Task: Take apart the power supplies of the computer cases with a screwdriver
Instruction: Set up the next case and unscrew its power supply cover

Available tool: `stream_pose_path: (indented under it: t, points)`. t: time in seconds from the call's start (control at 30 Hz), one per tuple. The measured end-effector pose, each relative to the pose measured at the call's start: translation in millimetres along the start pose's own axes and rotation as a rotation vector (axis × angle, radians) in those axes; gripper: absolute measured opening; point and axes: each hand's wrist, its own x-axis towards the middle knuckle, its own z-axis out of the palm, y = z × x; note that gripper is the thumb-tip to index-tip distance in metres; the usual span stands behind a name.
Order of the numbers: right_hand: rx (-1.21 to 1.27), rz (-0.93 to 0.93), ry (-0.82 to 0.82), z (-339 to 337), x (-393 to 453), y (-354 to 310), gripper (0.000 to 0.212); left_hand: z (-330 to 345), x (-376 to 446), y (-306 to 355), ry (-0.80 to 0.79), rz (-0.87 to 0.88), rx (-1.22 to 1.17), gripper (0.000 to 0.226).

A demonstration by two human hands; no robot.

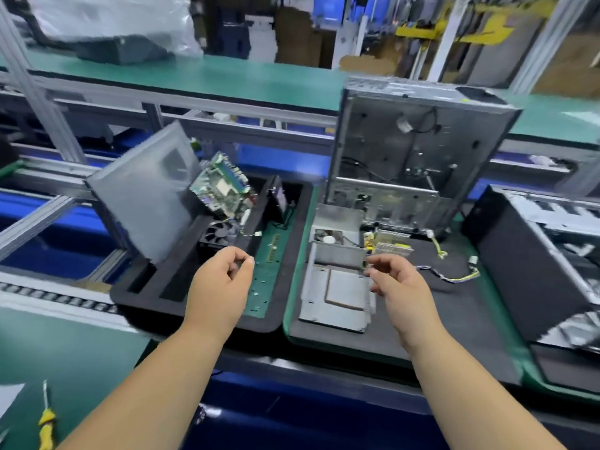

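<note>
Grey sheet-metal power supply shell lies opened on the black mat under my right hand, whose fingers curl loosely and hold nothing I can make out. My left hand pinches thumb to forefinger, perhaps on a screw; too small to tell. If so, it could drop among the black foam tray's slots. The yellow-handled screwdriver lies far back on the green bench. Behind stand an upright gutted steel computer case, conveyor rails and factory clutter.
</note>
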Motion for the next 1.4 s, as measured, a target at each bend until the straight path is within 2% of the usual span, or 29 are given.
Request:
stream_pose_path:
  t: [0.3,0.73,0.93,1.13,1.4]
  points:
    - [-0.004,-0.015,0.122,-86.2,-4.0,0.4,0.029,77.2,-10.5,58.1,-0.13,0.043,-0.069,0.02]
    - [0.053,0.002,0.197,-171.8,-6.0,9.5,0.028,157.0,-26.8,102.1,-0.203,0.121,-0.109,0.02]
    - [0.049,0.011,0.202,-203.7,-5.2,12.4,0.03,181.3,-35.3,119.2,-0.228,0.146,-0.12,0.017]
    - [0.011,0.008,0.178,-228.0,-10.1,16.8,0.031,199.4,-52.9,136.7,-0.279,0.093,-0.127,0.018]
    - [0.041,-0.002,0.135,-240.3,-13.5,32.3,0.028,203.2,-72.9,133.8,-0.228,0.073,-0.065,0.013]
